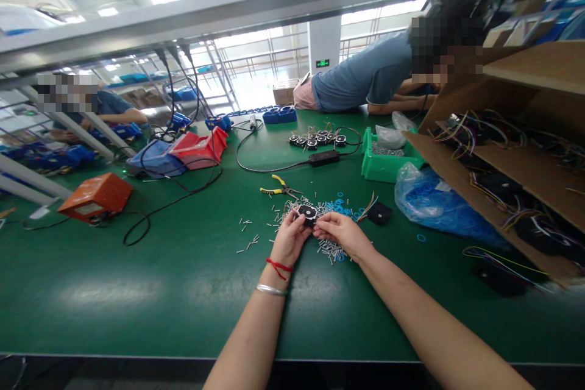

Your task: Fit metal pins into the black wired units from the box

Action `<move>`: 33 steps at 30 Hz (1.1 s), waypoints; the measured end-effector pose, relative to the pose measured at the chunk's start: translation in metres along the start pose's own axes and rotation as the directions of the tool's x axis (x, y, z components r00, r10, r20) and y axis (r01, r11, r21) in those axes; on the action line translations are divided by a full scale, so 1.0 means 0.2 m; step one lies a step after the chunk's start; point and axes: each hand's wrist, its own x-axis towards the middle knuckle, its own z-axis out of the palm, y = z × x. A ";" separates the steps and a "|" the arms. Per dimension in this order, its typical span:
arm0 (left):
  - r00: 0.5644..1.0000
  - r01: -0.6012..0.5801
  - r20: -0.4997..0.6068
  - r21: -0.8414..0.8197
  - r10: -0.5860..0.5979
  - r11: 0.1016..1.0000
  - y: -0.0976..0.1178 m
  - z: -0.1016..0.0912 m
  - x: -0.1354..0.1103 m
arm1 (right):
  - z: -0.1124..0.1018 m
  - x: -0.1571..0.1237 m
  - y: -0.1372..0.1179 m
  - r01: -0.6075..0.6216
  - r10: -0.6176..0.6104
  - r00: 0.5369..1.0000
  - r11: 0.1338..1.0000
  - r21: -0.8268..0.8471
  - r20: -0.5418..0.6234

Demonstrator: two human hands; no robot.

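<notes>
Black unit (308, 212) held in left hand's (292, 234) grip over metal pins (333, 250); right hand (339, 231) placed at unit's edge, grip closure cannot be told. Unit could be dropped among pins if left hold is loosened.

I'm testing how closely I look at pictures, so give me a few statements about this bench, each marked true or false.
1. The left hand holds a small black part. True.
2. The right hand grips the pliers. False: they lie on the table, and its fingertips are at the black part.
3. The pliers have yellow handles. True.
4. The green bin stands left of the orange box. False: it stands to the right.
5. Small metal pins lie scattered around the hands. True.
</notes>
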 end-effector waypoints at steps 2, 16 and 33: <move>1.000 -0.001 0.002 0.006 0.001 1.000 0.00 0.00 0.00 | 0.00 0.00 0.00 -0.002 0.002 1.000 1.000 -0.027 0.000; 0.999 -0.020 0.036 0.046 0.019 0.999 -0.02 -0.01 0.00 | 0.00 -0.02 -0.03 0.140 -0.181 0.983 0.825 -0.547 -0.023; 0.997 0.064 -0.041 -0.179 -0.072 0.982 0.02 -0.03 0.01 | -0.05 -0.03 0.01 0.344 -0.295 0.897 -0.003 -0.939 0.330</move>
